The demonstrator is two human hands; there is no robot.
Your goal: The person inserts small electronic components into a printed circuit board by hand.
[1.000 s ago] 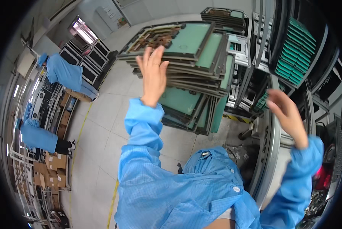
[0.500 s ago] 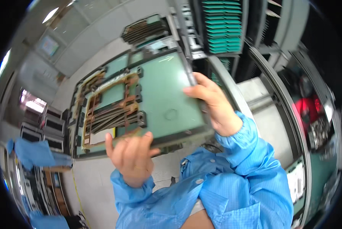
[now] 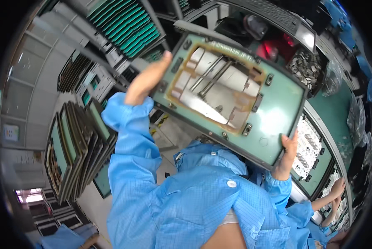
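A green rectangular frame plate (image 3: pixel 283 101) with a dark rim and a large cut-out is held up in front of my body, tilted. My left hand (image 3: pixel 146 81) is closed on its left edge, fingers pressed along the rim and the thumb hidden. Near the plate's lower right corner, my right hand (image 3: pixel 287 152) grips the edge with its thumb on the upper face. Small black clips line the cut-out, and metal rails show through it. At the left leans a stack of similar frame plates (image 3: pixel 76 151).
A rack of teal boards (image 3: pixel 123 27) stands at the upper left. On the right runs a metal-edged line (image 3: pixel 339 153) carrying a plate with white pieces (image 3: pixel 306 145). Beyond are a bin of metal parts (image 3: pixel 305 64) and a keyboard (image 3: pixel 269 12). A co-worker's hands (image 3: pixel 335 197) reach in at lower right.
The view has turned right, and the stack now lies at the left. My left hand, previously free and blurred, now holds the plate's edge. The plate is raised away from the stack in both hands.
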